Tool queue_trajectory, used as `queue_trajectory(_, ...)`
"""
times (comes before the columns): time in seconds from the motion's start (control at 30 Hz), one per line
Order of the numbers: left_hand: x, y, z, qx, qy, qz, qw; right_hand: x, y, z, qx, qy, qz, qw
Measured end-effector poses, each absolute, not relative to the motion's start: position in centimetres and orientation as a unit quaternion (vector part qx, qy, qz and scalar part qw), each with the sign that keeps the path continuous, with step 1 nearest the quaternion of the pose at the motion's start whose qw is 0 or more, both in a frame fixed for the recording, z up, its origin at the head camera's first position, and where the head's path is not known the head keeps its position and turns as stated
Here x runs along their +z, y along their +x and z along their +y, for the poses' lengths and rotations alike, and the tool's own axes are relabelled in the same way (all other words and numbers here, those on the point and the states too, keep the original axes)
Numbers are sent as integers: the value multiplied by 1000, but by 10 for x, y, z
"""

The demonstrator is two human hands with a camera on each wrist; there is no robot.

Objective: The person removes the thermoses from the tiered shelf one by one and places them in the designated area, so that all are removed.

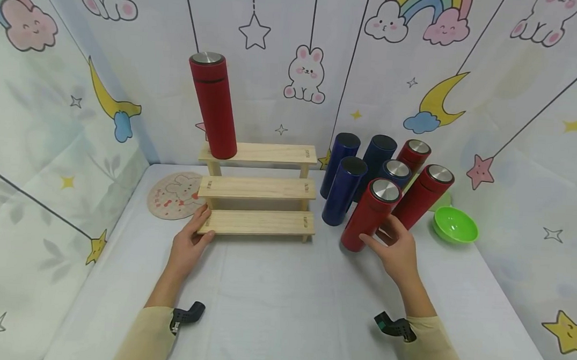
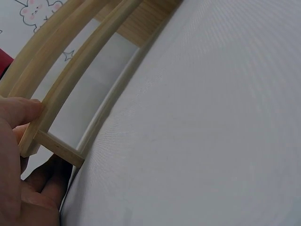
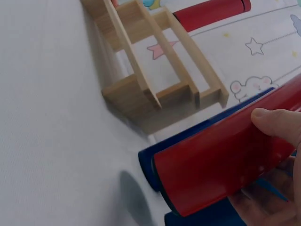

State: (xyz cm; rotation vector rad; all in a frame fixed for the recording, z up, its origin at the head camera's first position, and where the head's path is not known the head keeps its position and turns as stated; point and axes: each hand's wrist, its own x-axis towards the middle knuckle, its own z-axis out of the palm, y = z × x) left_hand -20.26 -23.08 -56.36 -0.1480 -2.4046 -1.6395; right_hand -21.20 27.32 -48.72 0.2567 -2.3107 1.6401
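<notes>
My right hand [image 1: 395, 249] grips a red thermos bottle [image 1: 368, 218] with a silver lid, its thumb on the near side. In the right wrist view the base of this red bottle [image 3: 211, 160] appears just off the table, its shadow lying apart from it. My left hand [image 1: 189, 245] holds the left end of the lowest step of a three-tier wooden rack [image 1: 257, 222], thumb on the front edge. Another red thermos bottle [image 1: 216, 112] stands at the left end of the rack's top step. The middle and lowest steps bear nothing.
Several blue bottles [image 1: 342, 196] stand close together right of the rack. Two more red bottles [image 1: 425, 194] stand among and beside them. A green bowl [image 1: 456, 225] sits at the far right. A round rabbit-print mat [image 1: 174, 195] lies left of the rack, and a printed cloth hangs behind.
</notes>
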Motion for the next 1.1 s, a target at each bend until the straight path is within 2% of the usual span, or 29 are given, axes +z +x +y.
queue_trajectory(1.1, -566, -204, -232, -565, -60, -814, 117, -508, -212, 278, 572, 54, -809, 122)
